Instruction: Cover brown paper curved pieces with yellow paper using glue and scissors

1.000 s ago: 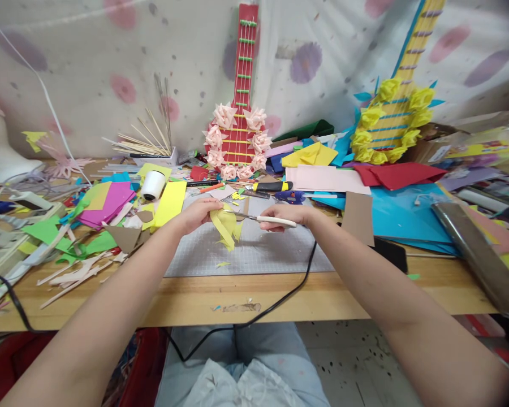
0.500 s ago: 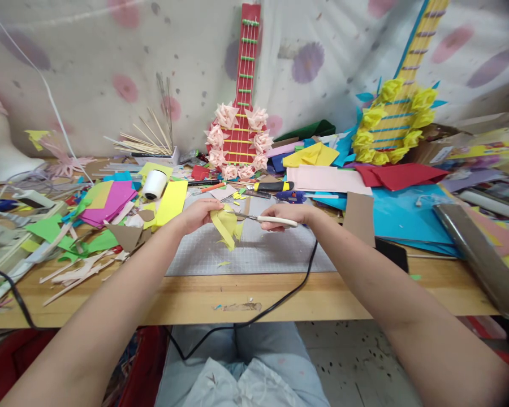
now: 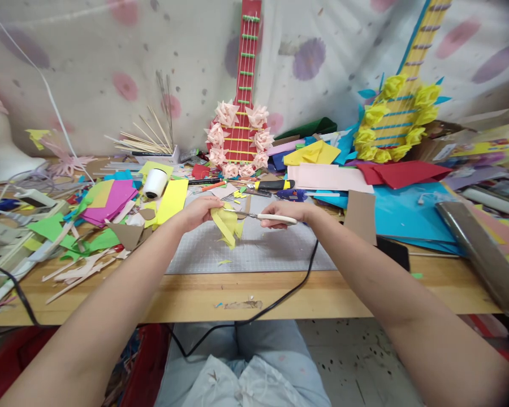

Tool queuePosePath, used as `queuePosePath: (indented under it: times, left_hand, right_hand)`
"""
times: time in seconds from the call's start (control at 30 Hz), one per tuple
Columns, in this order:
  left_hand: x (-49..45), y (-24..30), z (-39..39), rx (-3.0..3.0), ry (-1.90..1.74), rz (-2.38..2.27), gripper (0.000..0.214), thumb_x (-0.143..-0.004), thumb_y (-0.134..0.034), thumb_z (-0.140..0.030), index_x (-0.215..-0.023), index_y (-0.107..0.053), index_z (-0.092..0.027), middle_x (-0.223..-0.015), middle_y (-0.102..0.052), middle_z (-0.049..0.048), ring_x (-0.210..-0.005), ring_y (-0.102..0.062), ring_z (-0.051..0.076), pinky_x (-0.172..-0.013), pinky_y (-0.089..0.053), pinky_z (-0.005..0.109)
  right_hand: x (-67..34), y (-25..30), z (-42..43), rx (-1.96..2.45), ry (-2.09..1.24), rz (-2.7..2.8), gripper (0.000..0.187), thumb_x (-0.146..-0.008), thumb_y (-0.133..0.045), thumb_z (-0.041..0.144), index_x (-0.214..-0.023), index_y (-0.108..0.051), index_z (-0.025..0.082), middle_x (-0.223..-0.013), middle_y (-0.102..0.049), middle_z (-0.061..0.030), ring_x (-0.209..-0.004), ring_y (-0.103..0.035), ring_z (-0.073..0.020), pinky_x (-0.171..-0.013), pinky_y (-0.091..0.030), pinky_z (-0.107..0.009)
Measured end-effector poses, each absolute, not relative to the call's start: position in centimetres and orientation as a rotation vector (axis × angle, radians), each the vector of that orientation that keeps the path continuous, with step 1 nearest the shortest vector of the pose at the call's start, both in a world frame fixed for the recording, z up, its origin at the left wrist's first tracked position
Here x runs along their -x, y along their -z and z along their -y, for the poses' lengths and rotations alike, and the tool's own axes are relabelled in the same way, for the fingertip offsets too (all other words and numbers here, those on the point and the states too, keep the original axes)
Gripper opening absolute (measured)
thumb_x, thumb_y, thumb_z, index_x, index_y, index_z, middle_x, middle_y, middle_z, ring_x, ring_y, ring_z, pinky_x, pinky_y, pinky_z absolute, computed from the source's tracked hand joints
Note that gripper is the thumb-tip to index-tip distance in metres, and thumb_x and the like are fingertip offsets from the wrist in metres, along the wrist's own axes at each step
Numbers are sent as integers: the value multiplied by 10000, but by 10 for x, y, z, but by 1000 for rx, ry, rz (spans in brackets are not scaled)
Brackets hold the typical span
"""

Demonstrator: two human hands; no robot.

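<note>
Over the grey cutting mat [image 3: 280, 254], my left hand [image 3: 203, 212] pinches a folded piece of yellow paper or felt [image 3: 226, 227] by its upper left edge. My right hand [image 3: 285, 213] is closed around the white handles of a pair of scissors [image 3: 277, 218]. Their blades point left and meet the top of the yellow piece; whether they are parted is too small to tell. A small yellow scrap [image 3: 224, 262] lies on the mat below.
Behind the mat lie a blue glue gun [image 3: 292, 195] and a yellow-black cutter [image 3: 275, 185]. A red paper guitar [image 3: 242, 135] and a yellow one [image 3: 392, 118] lean at the back. Coloured sheets and scraps crowd both sides. A black cable [image 3: 275, 305] hangs across the table's front edge.
The view has shifted very slightly. Both hands, the scissors and the yellow piece keep nearly the same positions.
</note>
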State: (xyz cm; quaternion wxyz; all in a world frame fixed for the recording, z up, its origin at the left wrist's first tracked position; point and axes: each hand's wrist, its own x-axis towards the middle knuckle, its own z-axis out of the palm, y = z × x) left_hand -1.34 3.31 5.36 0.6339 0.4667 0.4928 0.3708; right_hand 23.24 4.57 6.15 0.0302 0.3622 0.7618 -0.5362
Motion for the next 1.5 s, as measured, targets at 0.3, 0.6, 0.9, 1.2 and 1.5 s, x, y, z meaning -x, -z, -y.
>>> queuePosePath:
  times: [0.3,0.6,0.9,1.2,1.5]
  left_hand:
    - [15,-45,-28,-1186,-928,-1224,264,-583,-686,-376,-643,-576,-144,-671,-583,10,-653,-552,130,-613,-471,262]
    - [10,-24,-17,-1158,-1033,-1170,397,-547,-695,-496,-713,-586,-152,-707,-584,1,-698,-550,137,-649,-489,276]
    - [8,-27,-14,-1158,-1022,-1191,410,-542,-693,-505,-712,-585,-148,-714,-585,4,-698,-549,140,-655,-487,283]
    - [7,-30,-14,-1168,-1003,-1196,368,-562,-680,-466,-714,-587,-144,-700,-588,7,-707,-560,147,-677,-494,294]
    - [3,-34,-12,-1199,-1050,-1265,287,-619,-619,-416,-698,-578,-143,-664,-569,-3,-674,-549,137,-651,-499,280]
  right_hand:
    - [-240,-50,-42,-1125,1331,-2527,474,-709,-504,617,-626,-463,153,-518,-469,29,-472,-403,-67,-466,-294,-209]
    - [-238,-40,-38,-1178,1390,-2539,470,-689,-523,612,-589,-438,161,-508,-437,38,-480,-395,-73,-499,-306,-222]
    - [-237,-36,-45,-1144,1396,-2544,454,-711,-516,594,-592,-434,164,-495,-447,40,-458,-391,-68,-476,-298,-216]
    - [-236,-40,-47,-1157,1431,-2512,461,-706,-519,599,-581,-436,163,-474,-440,38,-441,-388,-66,-459,-293,-216]
    - [-235,-47,-43,-1144,1447,-2490,474,-715,-512,606,-579,-422,160,-471,-424,41,-426,-385,-59,-437,-289,-207]
